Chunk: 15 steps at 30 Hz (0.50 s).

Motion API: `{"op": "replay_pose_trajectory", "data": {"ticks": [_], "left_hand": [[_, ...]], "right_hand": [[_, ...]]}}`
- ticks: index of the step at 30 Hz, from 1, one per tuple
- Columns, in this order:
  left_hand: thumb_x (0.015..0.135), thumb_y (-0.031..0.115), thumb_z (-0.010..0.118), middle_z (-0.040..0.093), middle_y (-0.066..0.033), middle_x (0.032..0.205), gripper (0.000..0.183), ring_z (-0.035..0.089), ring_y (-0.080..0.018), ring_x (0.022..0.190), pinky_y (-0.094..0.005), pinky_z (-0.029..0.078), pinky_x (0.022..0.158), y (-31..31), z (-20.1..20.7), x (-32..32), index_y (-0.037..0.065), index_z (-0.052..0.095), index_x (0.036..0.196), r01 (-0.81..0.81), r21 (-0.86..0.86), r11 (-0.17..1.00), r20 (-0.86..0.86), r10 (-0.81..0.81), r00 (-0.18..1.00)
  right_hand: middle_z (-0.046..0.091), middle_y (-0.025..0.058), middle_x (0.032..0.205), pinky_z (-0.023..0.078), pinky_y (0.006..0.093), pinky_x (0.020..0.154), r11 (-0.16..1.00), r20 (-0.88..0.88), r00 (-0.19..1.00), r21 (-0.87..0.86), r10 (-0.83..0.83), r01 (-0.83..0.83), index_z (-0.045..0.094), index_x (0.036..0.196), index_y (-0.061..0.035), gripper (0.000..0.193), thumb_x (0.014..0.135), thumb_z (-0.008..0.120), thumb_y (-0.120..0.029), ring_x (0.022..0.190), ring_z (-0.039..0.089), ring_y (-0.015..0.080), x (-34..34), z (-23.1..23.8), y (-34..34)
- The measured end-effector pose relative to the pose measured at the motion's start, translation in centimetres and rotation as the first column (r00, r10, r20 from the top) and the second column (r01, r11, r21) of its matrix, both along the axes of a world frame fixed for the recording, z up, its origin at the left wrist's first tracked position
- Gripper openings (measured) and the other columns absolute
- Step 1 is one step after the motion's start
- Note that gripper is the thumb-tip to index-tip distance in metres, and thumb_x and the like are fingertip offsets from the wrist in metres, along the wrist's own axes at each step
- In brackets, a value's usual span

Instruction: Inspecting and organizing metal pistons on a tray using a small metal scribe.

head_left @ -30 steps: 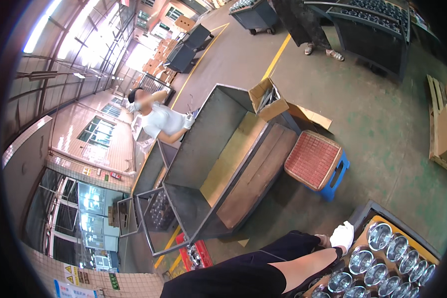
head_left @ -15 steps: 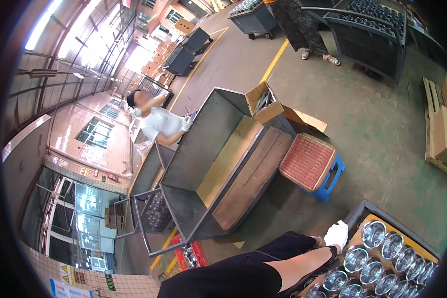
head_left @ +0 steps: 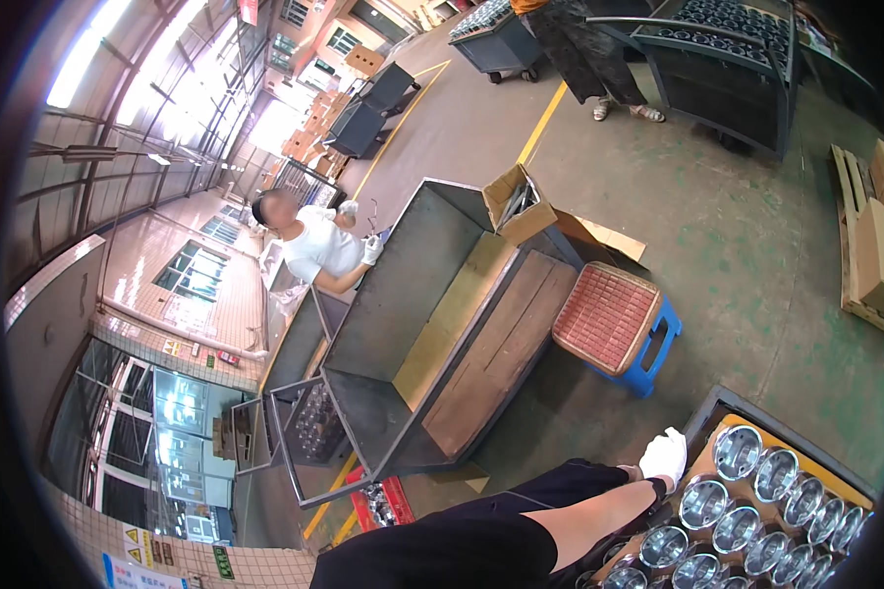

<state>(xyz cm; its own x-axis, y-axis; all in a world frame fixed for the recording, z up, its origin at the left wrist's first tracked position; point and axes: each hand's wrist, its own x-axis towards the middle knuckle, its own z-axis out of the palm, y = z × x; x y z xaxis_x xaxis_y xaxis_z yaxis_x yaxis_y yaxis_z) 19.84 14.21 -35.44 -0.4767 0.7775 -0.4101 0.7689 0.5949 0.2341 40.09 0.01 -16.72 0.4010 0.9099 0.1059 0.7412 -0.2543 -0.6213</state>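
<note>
My left hand (head_left: pixel 664 457), in a white glove, is closed on the rim of a dark metal cart (head_left: pixel 705 420) at the lower right. Its fingertips are partly hidden. My bare forearm (head_left: pixel 591 522) reaches it from the lower edge, out of a black sleeve. Beside the hand, inside the cart, shiny round cup-shaped metal parts (head_left: pixel 738 452) stand in rows on an orange-brown board (head_left: pixel 823 461). My right hand is out of view.
Ahead stands a large grey metal bin (head_left: pixel 388 285) with a carton (head_left: pixel 517 204) at its corner. Close by are a blue stool (head_left: pixel 666 339) with a red woven seat and a red crate (head_left: pixel 383 503). A co-worker (head_left: pixel 319 240) stands behind the bin; another person's legs (head_left: pixel 589 59) show farther off.
The co-worker behind the bin has lowered a raised arm from near the head. The view has shifted slightly; my left hand stays on the cart's rim.
</note>
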Motion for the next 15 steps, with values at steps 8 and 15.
{"op": "replay_pose_trajectory", "data": {"ticks": [8, 15], "left_hand": [[0.103, 0.031, 0.051, 0.072, -0.0079, 0.076, 0.031, 0.073, -0.0252, 0.066, -0.0419, 0.057, 0.052, 1.1, -5.2, -1.9, 0.012, 0.066, 0.084, -0.020, 0.099, 0.995, -0.237, 0.043, 0.971], [0.109, 0.034, 0.043, 0.074, -0.0231, 0.114, 0.047, 0.073, -0.0366, 0.104, -0.0433, 0.060, 0.088, 1.8, -5.3, -3.7, -0.005, 0.052, 0.133, 0.145, -0.075, 0.987, 0.086, -0.138, 0.987]], "right_hand": [[0.078, 0.0130, 0.100, 0.055, 0.0398, 0.085, 0.880, 0.117, 0.911, -0.234, -0.396, 0.413, 0.082, 0.099, -0.0060, 0.027, 0.097, 0.056, -0.011, 0.091, 0.073, 0.0284, 3.9, -1.7, -6.0], [0.072, 0.0105, 0.085, 0.049, 0.0431, 0.081, 0.724, 0.124, 0.715, 0.183, -0.688, 0.665, 0.075, 0.091, -0.0055, 0.019, 0.101, 0.061, -0.015, 0.083, 0.065, 0.0319, 5.3, 2.4, -10.3]]}}
